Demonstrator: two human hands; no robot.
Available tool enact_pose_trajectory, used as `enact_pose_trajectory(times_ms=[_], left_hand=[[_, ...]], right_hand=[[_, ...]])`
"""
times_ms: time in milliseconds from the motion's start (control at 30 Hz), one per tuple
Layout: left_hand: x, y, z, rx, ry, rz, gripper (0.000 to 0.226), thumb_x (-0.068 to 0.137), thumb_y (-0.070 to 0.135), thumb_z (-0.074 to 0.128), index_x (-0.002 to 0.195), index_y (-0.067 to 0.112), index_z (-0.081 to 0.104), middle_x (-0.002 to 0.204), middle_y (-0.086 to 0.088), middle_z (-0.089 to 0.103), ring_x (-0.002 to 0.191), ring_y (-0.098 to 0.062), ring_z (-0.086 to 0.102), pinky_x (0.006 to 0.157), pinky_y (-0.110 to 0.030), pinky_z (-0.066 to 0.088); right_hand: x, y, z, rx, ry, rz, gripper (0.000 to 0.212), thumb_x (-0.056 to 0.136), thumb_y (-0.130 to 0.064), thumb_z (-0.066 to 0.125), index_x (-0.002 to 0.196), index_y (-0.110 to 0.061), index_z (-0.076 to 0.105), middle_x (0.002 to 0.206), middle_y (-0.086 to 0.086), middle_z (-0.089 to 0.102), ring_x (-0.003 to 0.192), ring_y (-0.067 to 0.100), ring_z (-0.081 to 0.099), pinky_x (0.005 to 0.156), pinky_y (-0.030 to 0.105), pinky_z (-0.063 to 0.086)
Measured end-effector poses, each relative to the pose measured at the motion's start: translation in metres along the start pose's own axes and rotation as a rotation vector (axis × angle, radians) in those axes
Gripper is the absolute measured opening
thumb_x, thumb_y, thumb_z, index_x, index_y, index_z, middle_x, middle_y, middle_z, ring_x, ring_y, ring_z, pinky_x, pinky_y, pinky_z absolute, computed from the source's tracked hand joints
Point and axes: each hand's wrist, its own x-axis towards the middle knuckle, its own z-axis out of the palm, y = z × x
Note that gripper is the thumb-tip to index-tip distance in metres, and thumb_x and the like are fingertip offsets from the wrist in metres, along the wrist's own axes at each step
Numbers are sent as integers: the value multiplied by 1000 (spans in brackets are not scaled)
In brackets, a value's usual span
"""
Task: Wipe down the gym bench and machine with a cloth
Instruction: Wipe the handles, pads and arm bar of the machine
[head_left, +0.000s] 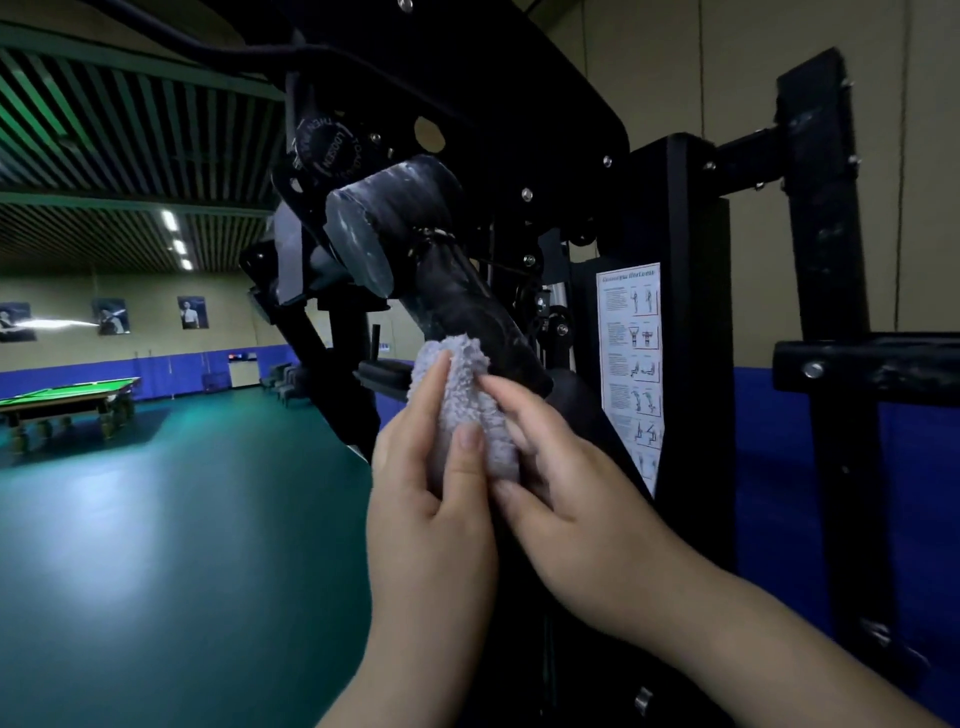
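Your one cloth (462, 400), a fluffy grey wad, is pressed against the lower end of the black padded roller (467, 312) on the machine (680, 312), in the middle of the view. Your left hand (431, 499) grips the cloth, fingers curled behind it and the thumb laid up its front. Your right hand (566, 478) pinches it from the other side, fingertips bent onto the fabric. Both forearms rise from the bottom edge and meet at the cloth, the two hands touching each other. Two padded rollers show: the one you are wiping slants down toward you, and a shorter scuffed roller (384, 218) sits above it. Beside the rollers, an instruction sheet (631, 364) is fixed to the black upright. Far off to the left stands one green snooker table (67, 400) on the green floor (182, 545), with three framed pictures (110, 315) on the wall.
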Motion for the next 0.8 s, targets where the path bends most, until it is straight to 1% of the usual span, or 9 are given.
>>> enact_pose_trajectory(times_ms=[67, 133, 233, 300, 367, 433, 567, 700, 800], left_hand=[[5, 0, -6, 6, 9, -13, 47, 92, 7, 58, 124, 41, 58, 128, 18, 57, 120, 3, 52, 105, -35, 42], [11, -1, -14, 117, 38, 51, 47, 88, 5, 62, 122, 37, 59, 123, 19, 60, 114, 6, 54, 103, -23, 42], [27, -3, -19, 329, 35, 231, 42, 84, 8, 67, 117, 32, 59, 112, 20, 60, 103, 7, 55, 92, -8, 39], [36, -4, -13, 516, -111, 408, 31, 85, 15, 61, 115, 22, 64, 109, 10, 60, 101, -3, 54, 89, -10, 39], [39, -7, -3, 691, -289, 505, 35, 84, 23, 47, 113, 22, 66, 113, 0, 57, 102, -17, 54, 85, -27, 46], [39, -13, -4, 846, -331, 541, 37, 81, 26, 43, 112, 30, 64, 115, -3, 51, 98, -29, 54, 76, -37, 51], [46, -29, -42, 1010, -318, 476, 33, 77, 13, 64, 103, 33, 67, 101, 3, 51, 88, -28, 56, 69, -31, 48], [42, -24, -42, 743, -206, 448, 29, 79, 12, 61, 104, 22, 73, 95, 0, 49, 83, -4, 50, 75, -8, 37], [36, -25, -12, 629, -258, 421, 39, 79, 9, 58, 107, 33, 69, 100, 2, 44, 91, -5, 49, 82, -10, 40]], right_hand=[[-2, 2, -4, -81, 72, -19, 58, 84, -23, 55, 138, -38, 41, 135, -18, 52, 124, -7, 46, 105, 22, 39], [-5, 6, -14, -221, 250, -52, 48, 82, -26, 61, 128, -37, 55, 123, -20, 54, 116, -6, 50, 96, 12, 39], [-8, 18, -31, -309, 444, 24, 57, 78, -26, 74, 127, -43, 50, 122, -21, 44, 118, -4, 44, 99, 11, 34], [-4, 27, -35, -339, 392, 127, 79, 69, -35, 79, 137, -41, 39, 130, -21, 37, 127, -1, 36, 104, 16, 29], [5, 33, -34, -361, 271, 212, 102, 63, -40, 83, 146, -38, 24, 140, -16, 31, 131, -2, 28, 100, 15, 23], [10, 36, -35, -358, 200, 234, 116, 58, -46, 85, 148, -40, 13, 148, -14, 26, 133, -1, 25, 99, 16, 22], [13, 41, -40, -332, 176, 231, 121, 52, -53, 85, 148, -44, 11, 150, -16, 26, 127, -6, 24, 102, 18, 23], [15, 44, -37, -349, 200, 234, 118, 44, -63, 82, 143, -45, 18, 145, -14, 36, 131, 6, 35, 103, 24, 33], [15, 47, -35, -352, 241, 215, 107, 46, -62, 80, 136, -48, 25, 134, -15, 46, 119, 7, 46, 92, 23, 37]])
